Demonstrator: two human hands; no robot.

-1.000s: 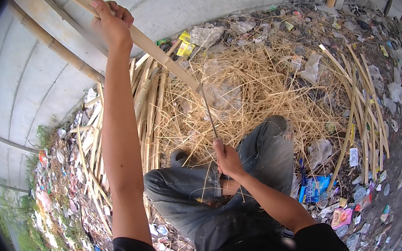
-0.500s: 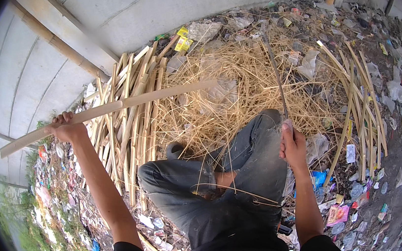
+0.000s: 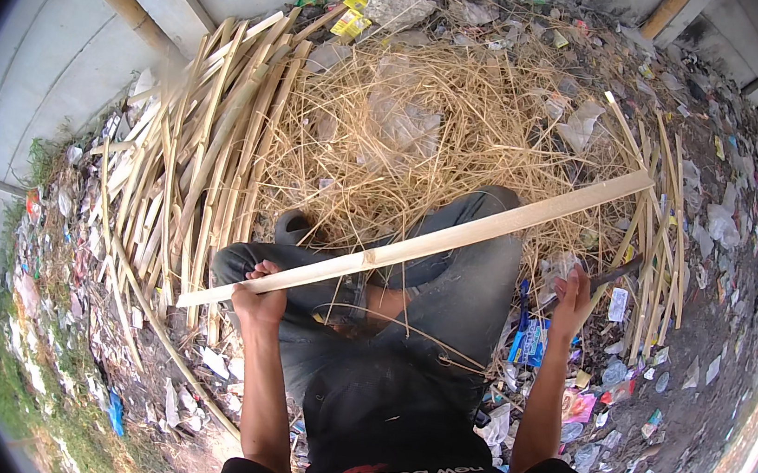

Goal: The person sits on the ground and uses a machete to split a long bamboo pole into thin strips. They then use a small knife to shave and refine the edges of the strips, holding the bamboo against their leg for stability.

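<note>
Two things are being held: the left hand (image 3: 259,300) is clamping a pale strip (image 3: 439,239) near one end, slanting it over crossed legs (image 3: 472,284); the right hand (image 3: 568,300) is loosely gripping a dark blade (image 3: 619,271). Repositioning is seemingly underway, likely calling next for steadying.

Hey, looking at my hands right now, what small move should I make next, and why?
Perhaps lower the far end of the long pale strip onto the strips on the right. Your left hand grips it near its left end, and its far end overlaps them in view; your right hand, beside a dark tool, is off the strip.
</note>
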